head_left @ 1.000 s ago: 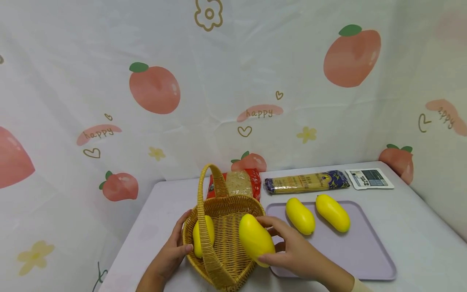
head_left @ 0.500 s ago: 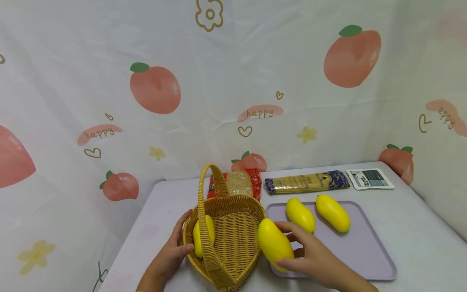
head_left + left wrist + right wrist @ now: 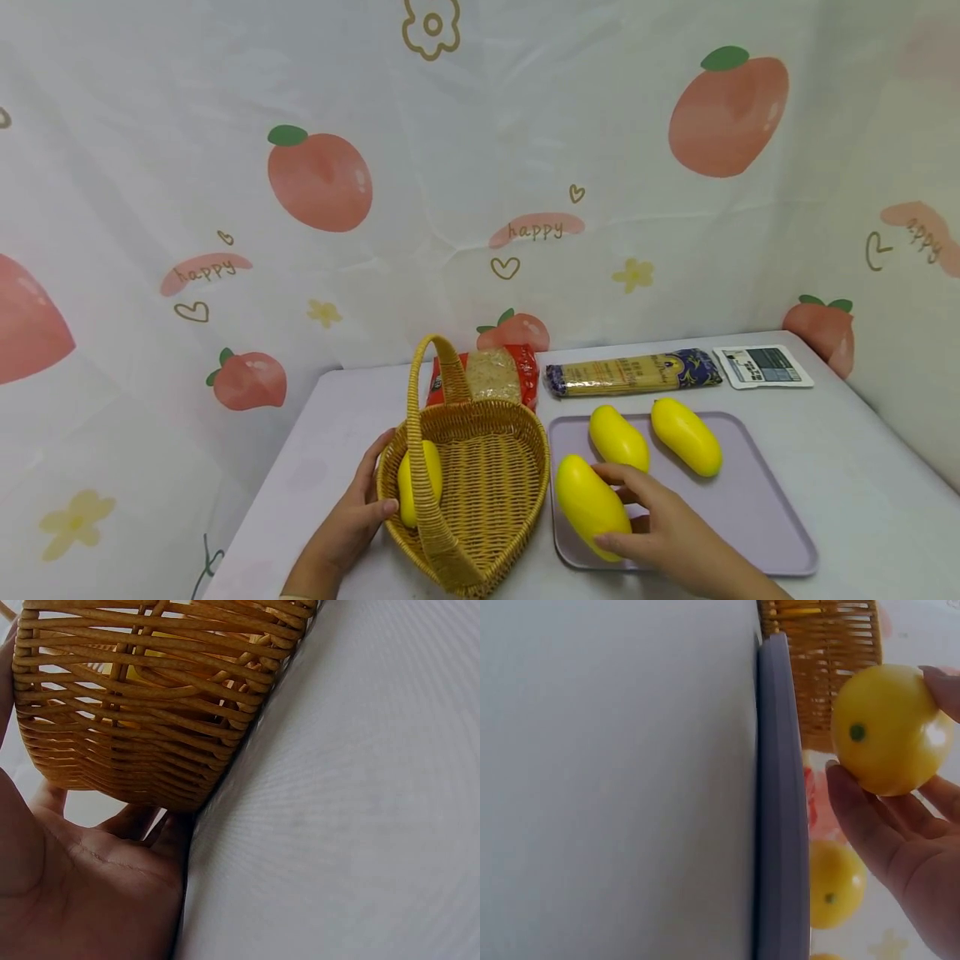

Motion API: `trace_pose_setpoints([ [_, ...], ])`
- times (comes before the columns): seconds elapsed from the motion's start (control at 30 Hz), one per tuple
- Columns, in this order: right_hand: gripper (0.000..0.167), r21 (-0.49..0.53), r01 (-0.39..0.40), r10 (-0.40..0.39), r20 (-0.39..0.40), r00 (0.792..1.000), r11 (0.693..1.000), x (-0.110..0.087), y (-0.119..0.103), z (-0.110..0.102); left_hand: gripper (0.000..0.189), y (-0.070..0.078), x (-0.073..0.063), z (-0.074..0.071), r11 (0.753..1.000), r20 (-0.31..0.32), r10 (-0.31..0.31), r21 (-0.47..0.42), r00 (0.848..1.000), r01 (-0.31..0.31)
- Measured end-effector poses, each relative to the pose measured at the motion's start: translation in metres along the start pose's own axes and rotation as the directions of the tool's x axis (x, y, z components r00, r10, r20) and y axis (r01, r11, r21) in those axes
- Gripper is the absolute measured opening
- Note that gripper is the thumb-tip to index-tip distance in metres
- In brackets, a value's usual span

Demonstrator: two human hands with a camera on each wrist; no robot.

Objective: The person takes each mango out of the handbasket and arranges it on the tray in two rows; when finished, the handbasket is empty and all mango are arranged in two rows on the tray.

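Observation:
A heart-shaped wicker basket (image 3: 495, 487) with a tall handle stands on the table, one yellow mango (image 3: 431, 479) lying at its left side. My left hand (image 3: 348, 521) grips the basket's left wall, thumb on the rim. In the left wrist view, fingers pass behind the wicker (image 3: 142, 742). A second mango (image 3: 591, 504) is pinched between the thumb and fingers of my right hand (image 3: 663, 529), over the left part of the lilac tray (image 3: 735, 525). In the right wrist view this mango (image 3: 885, 735) appears above the tray's edge. Two more mangoes lie on the tray, one (image 3: 618, 433) partly hidden.
The other tray mango (image 3: 686, 437) lies at the back. Behind the basket is a red food packet (image 3: 491, 375). A long noodle pack (image 3: 630, 375) and a flat white package (image 3: 761, 367) line the table's rear, before a printed cloth backdrop (image 3: 420, 183).
My right hand has carried its mango rightward, from over the basket's right side to above the tray. The left hand and the basket have stayed put.

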State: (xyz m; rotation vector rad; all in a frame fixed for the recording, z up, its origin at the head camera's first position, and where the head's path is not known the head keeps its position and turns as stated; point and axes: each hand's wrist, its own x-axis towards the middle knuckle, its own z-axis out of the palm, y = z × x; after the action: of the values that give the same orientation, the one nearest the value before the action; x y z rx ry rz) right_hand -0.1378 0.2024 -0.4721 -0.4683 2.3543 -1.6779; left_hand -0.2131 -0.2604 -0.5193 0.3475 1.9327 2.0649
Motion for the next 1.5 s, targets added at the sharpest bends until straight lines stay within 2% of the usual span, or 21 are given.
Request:
trace_pose_setpoints([
  [0.33,0.077,-0.099,-0.064,0.064,-0.003,0.998,0.993,-0.006,0.013,-0.013,0.103,0.0,0.001,0.0,1.0,-0.009,-0.013,0.001,1.0,0.013],
  [0.47,0.078,-0.155,-0.121,0.118,-0.029,0.993,0.98,-0.006,0.014,-0.015,0.103,0.002,0.001,0.002,1.0,-0.014,-0.008,0.014,1.0,0.009],
  [0.7,0.084,-0.199,-0.248,0.232,-0.098,0.968,0.948,-0.002,0.013,-0.016,0.104,0.0,0.002,0.002,1.0,-0.011,0.007,0.021,1.0,-0.007],
  [0.9,0.088,-0.222,-0.308,0.283,-0.136,0.949,0.925,0.001,0.013,-0.016,0.104,-0.002,0.002,0.001,1.0,0.006,0.018,0.006,1.0,-0.019],
  [1.2,0.082,-0.242,-0.314,0.282,-0.157,0.946,0.918,0.0,0.017,-0.016,0.104,-0.001,0.002,0.001,1.0,0.03,0.031,-0.007,0.999,-0.031],
  [1.5,0.073,-0.283,-0.292,0.252,-0.17,0.953,0.913,-0.004,0.018,-0.018,0.104,-0.001,0.001,0.001,1.0,0.01,0.024,0.0,1.0,-0.024],
])
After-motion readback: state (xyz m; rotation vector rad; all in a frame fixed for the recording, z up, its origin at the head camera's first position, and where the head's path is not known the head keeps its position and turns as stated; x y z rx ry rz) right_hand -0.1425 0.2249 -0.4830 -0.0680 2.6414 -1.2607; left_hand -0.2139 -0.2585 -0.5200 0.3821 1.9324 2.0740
